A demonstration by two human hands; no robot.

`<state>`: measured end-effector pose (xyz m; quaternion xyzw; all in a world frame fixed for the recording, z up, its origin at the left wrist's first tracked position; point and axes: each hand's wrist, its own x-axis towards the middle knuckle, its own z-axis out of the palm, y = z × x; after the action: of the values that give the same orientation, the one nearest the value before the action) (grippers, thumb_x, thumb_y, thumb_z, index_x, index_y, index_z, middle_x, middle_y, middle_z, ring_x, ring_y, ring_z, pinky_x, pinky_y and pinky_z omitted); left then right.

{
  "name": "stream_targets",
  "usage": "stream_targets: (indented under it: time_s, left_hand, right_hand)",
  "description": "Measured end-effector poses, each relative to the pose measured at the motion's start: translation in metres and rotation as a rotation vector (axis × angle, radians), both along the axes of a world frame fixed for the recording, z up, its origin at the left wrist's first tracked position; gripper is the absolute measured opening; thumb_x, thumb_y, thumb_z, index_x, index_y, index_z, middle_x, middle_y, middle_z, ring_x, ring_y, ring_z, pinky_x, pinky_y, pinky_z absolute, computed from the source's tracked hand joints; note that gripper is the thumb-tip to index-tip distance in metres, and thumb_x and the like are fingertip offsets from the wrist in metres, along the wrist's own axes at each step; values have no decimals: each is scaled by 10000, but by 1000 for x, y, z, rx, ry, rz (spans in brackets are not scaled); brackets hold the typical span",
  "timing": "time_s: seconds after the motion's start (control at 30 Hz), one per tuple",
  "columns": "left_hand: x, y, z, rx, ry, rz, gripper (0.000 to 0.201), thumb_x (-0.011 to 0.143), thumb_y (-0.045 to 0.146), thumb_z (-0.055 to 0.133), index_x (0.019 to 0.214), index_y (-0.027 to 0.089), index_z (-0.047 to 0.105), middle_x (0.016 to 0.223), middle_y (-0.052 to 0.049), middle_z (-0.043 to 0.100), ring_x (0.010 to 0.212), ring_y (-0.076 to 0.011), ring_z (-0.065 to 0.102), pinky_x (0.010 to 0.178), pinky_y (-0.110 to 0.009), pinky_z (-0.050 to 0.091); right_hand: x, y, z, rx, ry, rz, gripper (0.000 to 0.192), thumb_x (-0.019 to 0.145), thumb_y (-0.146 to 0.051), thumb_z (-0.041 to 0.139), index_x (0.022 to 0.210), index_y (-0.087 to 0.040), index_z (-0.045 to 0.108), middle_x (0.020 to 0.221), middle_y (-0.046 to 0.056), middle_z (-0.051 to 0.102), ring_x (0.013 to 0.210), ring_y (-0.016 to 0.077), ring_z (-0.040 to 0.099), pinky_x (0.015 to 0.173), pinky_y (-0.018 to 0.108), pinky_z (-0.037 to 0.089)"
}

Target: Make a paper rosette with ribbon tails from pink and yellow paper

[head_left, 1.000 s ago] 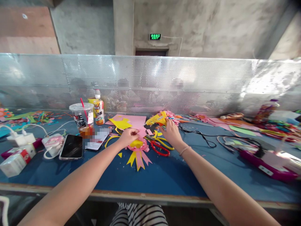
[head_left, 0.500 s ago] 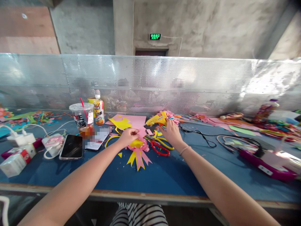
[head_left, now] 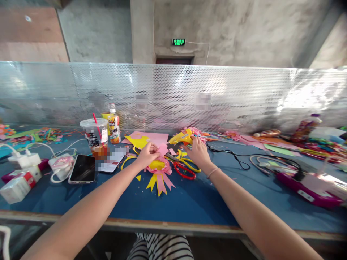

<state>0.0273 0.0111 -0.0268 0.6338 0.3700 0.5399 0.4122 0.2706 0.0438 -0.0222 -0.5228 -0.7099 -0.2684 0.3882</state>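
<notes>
Between the fingertips of my left hand (head_left: pixel 148 156) is a small pink paper piece (head_left: pixel 162 150), held above a paper rosette (head_left: pixel 158 166). The rosette has a yellow centre, a pink ruffled edge and pink and yellow ribbon tails (head_left: pixel 159 183) pointing toward me. My right hand (head_left: pixel 199 150) is wrapped round a yellow hot glue gun (head_left: pixel 181 137), its nozzle pointing left toward the pink piece. Red-handled scissors (head_left: pixel 184 171) and yellow-handled scissors (head_left: pixel 192 163) lie just right of the rosette, their blades partly covered.
Pink sheet paper (head_left: pixel 155 137) and yellow scraps (head_left: pixel 137 141) lie behind my hands. Left are a drink cup (head_left: pixel 94 135), a bottle (head_left: pixel 114 126), a phone (head_left: pixel 82 169) and chargers. A black cord (head_left: pixel 230 156) runs right toward a purple power strip (head_left: pixel 306 191). A perforated metal screen (head_left: pixel 173 94) stands behind.
My left hand has turned slightly, and the pink piece now lies flatter and shows more of its face. The glue gun and right hand have hardly moved.
</notes>
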Motion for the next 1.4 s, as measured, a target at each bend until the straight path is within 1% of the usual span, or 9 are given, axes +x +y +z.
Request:
stream_targets:
  time_s: [0.1, 0.17, 0.3, 0.5, 0.7, 0.93, 1.1, 1.27, 1.4]
  left_hand:
    - [0, 0, 0, -41, -48, -32, 384, 632, 173, 641, 956, 197, 437, 720, 17, 592, 616, -116, 591, 635, -301, 511]
    - [-1, 0, 1, -45, -54, -37, 387, 643, 187, 644, 983, 183, 461, 750, -1, 607, 634, -121, 603, 645, -300, 515]
    - [-1, 1, 1, -32, -62, -17, 299, 650, 208, 647, 921, 143, 538, 793, -40, 623, 677, -135, 615, 650, -290, 516]
    - [-1, 1, 5, -96, -126, 8, 203, 640, 227, 658, 787, 132, 555, 680, -16, 615, 584, -114, 596, 621, -277, 510]
    - [-1, -3, 9, -67, -160, 23, 252, 615, 311, 675, 730, 131, 540, 610, 13, 584, 557, -105, 580, 615, -258, 495]
    - [-2, -4, 11, -78, -184, 44, 300, 597, 358, 683, 711, 132, 524, 601, 14, 572, 544, -99, 572, 599, -248, 493]
    - [-3, -1, 9, -49, -162, 48, 286, 618, 371, 661, 709, 135, 527, 592, 16, 562, 537, -92, 563, 586, -234, 486]
    - [-2, -2, 7, 17, -79, 86, 258, 649, 366, 630, 719, 132, 546, 605, 4, 572, 555, -107, 569, 579, -239, 480]
    - [-1, -5, 7, 58, -20, 96, 214, 663, 331, 611, 719, 134, 551, 595, 5, 573, 548, -110, 563, 556, -232, 464]
  right_hand:
    - [0, 0, 0, -4, -4, -10, 497, 805, -458, 471, 1122, -75, 457, 1089, 193, 545, 1022, 293, 519, 845, 417, 415]
    - [-1, -1, 1, -1, -5, -13, 492, 805, -459, 467, 1119, -79, 459, 1087, 191, 547, 1021, 298, 519, 842, 424, 415]
    - [-1, -2, 1, 10, -1, -8, 483, 805, -457, 463, 1116, -88, 459, 1075, 189, 550, 1015, 304, 518, 835, 434, 415]
    - [-1, -2, 1, 7, 1, -6, 485, 804, -460, 462, 1121, -93, 456, 1070, 183, 549, 1000, 295, 522, 831, 428, 414]
    - [-1, -2, 1, 14, -11, -17, 490, 801, -460, 471, 1117, -85, 463, 1071, 182, 550, 996, 295, 523, 835, 423, 413]
    - [1, 1, -1, 32, 1, 2, 504, 806, -470, 453, 1141, -92, 442, 1081, 187, 540, 1024, 298, 509, 835, 439, 411]
    - [0, 0, 0, 59, 35, 4, 536, 805, -497, 439, 1154, -91, 425, 1064, 182, 543, 1017, 301, 512, 833, 440, 421]
    - [-3, -3, 3, 162, 81, 36, 577, 811, -527, 407, 1177, -82, 385, 1053, 204, 529, 1023, 309, 499, 823, 461, 425]
    - [-8, -9, 5, 181, 62, 47, 534, 837, -485, 382, 1173, -70, 384, 1057, 209, 523, 1037, 309, 489, 828, 466, 423]
